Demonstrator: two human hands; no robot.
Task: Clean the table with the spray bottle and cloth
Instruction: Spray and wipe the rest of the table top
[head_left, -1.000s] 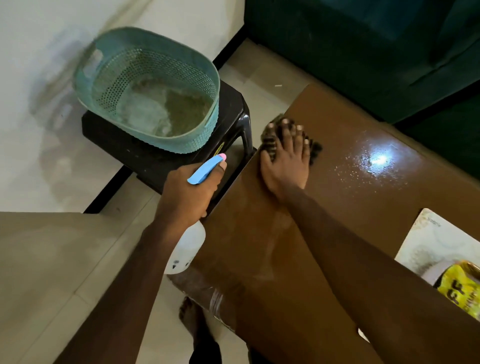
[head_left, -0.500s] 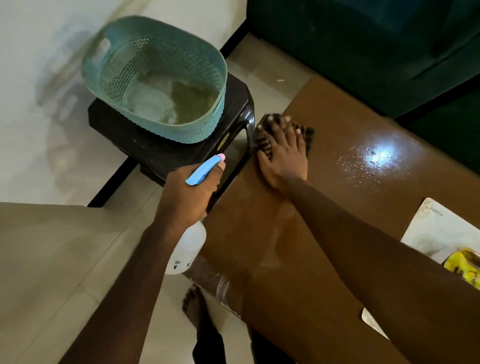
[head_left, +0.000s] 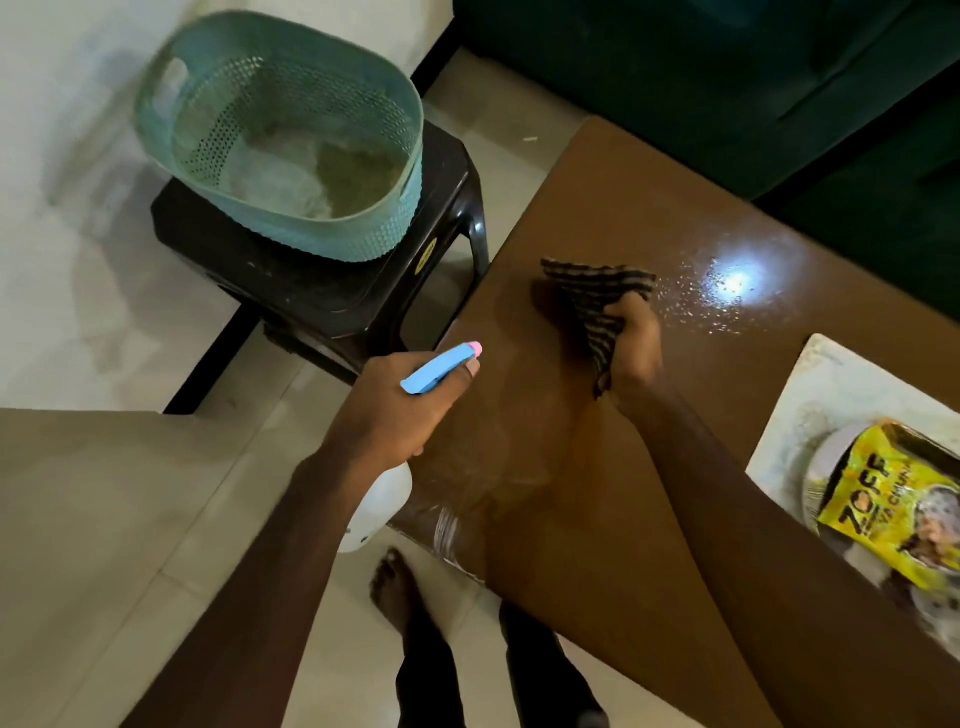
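Striped dark cloth (head_left: 592, 296) isn't pressed flat anymore, it's scrunched up. Left hand (head_left: 387, 410) grips the white blue-topped spray bottle (head_left: 441, 366) at the glossy brown table's (head_left: 597, 519) left edge. Farther in, right hand (head_left: 636, 345) clutches that cloth over the table's middle.

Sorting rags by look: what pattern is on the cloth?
Dark and tan stripes on the cloth, gripped by the right hand; head view.
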